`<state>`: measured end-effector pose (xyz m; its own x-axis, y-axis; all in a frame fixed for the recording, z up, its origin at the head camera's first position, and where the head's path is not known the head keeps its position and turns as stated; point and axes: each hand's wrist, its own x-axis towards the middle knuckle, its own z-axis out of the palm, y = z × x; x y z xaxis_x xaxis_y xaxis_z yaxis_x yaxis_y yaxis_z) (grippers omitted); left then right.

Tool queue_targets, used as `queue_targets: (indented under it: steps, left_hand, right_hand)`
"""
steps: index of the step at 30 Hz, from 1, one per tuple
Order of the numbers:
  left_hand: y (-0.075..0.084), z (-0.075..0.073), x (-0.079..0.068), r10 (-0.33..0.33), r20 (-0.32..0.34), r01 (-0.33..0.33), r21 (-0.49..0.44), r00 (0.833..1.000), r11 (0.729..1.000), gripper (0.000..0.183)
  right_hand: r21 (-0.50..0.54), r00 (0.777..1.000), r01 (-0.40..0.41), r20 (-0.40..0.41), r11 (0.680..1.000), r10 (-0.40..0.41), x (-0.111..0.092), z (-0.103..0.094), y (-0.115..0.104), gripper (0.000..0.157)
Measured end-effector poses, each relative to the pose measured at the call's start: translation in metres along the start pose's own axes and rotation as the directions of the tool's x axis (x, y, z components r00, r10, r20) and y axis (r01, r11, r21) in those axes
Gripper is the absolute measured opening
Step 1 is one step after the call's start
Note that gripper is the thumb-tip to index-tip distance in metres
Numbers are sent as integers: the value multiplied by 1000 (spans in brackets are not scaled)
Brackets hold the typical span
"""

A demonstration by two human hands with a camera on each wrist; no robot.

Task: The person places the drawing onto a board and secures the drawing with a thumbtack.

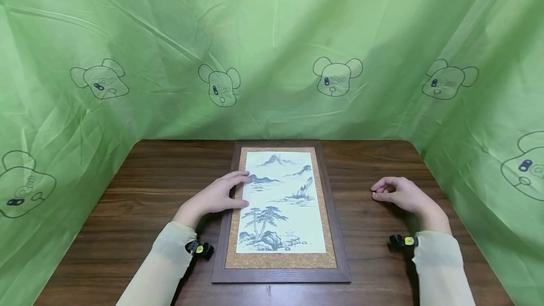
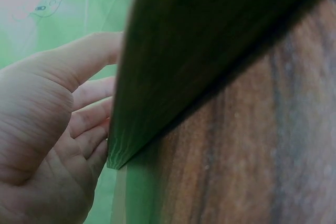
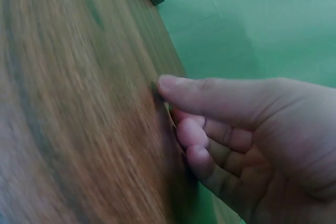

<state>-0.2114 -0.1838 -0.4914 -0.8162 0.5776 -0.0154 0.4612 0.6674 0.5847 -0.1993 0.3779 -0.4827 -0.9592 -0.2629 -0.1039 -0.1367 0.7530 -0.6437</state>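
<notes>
Board [image 1: 280, 261], cork w/ brown frame, lies on table [image 1: 148, 174], landscape print [image 1: 280, 188] atop it. L hand [image 1: 214, 196] over board's left edge, thumb & fingers well apart, no grip; contact unclear. R hand [image 1: 403, 196] right of board, fingers curled, thumb close; can't tell if pinching anything.

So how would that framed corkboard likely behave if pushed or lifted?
The framed corkboard would probably be stiff: its edges run straight within a continuous dark border. Lying flat and broad on the table, it seems apt to slide rather than roll or tip.
</notes>
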Motion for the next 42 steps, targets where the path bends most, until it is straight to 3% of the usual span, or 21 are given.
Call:
queue_targets:
  steps: [7, 11, 16, 20, 27, 33, 42]
  left_hand:
    - [0, 0, 0, 1, 1, -1, -5, 1000, 1000, 69]
    - [1, 0, 0, 1, 1, -1, -9, 1000, 1000, 69]
    - [1, 0, 1, 10, 0, -10, -12, 1000, 1000, 69]
    - [0, 0, 1, 6, 0, -6, -12, 1000, 1000, 69]
    - [-1, 0, 2, -1, 2, 1, -20, 1000, 1000, 69]
    - [0, -1, 1, 3, 0, -3, -15, 1000, 1000, 70]
    - [-1, 1, 1, 7, -3, -7, -12, 1000, 1000, 69]
  right_hand:
    - [-74, 1000, -7, -9, 997, 7, 0, -1, -6, 13]
    - [-65, 1000, 0, -29, 998, -2, 1, -1, -5, 12]
    - [71, 996, 41, -80, 997, -35, 4, 0, -5, 15]
    - [200, 992, 75, -117, 977, -52, 7, 0, -10, 16]
    - [306, 980, 77, -201, 949, -15, 12, 3, -25, 30]
    - [267, 958, 94, -285, 959, -15, 12, 5, -39, 30]
    - [246, 959, 121, -279, 962, -50, 16, 12, -49, 27]
